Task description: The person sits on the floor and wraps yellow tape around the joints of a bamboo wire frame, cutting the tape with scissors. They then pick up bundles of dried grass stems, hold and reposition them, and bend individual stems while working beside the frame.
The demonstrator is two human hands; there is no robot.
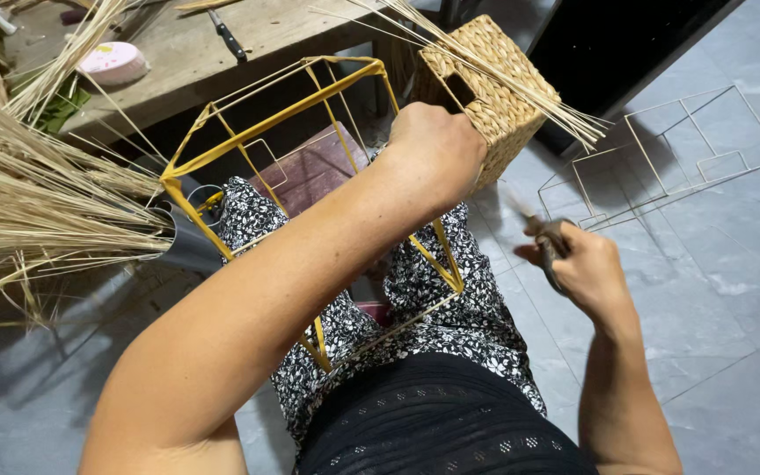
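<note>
A seated person's left hand is clenching the far side of a yellow-wrapped wire frame resting on the lap, while the right hand is gripping small scissors, whose blades could be nicking the wrapping if the frame tips.

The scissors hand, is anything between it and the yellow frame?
Nothing visible. The right hand holds scissors out to the side, over bare floor. Only open air and the lap's patterned cloth lie between it and the frame, which the left hand grips at the top.
</note>
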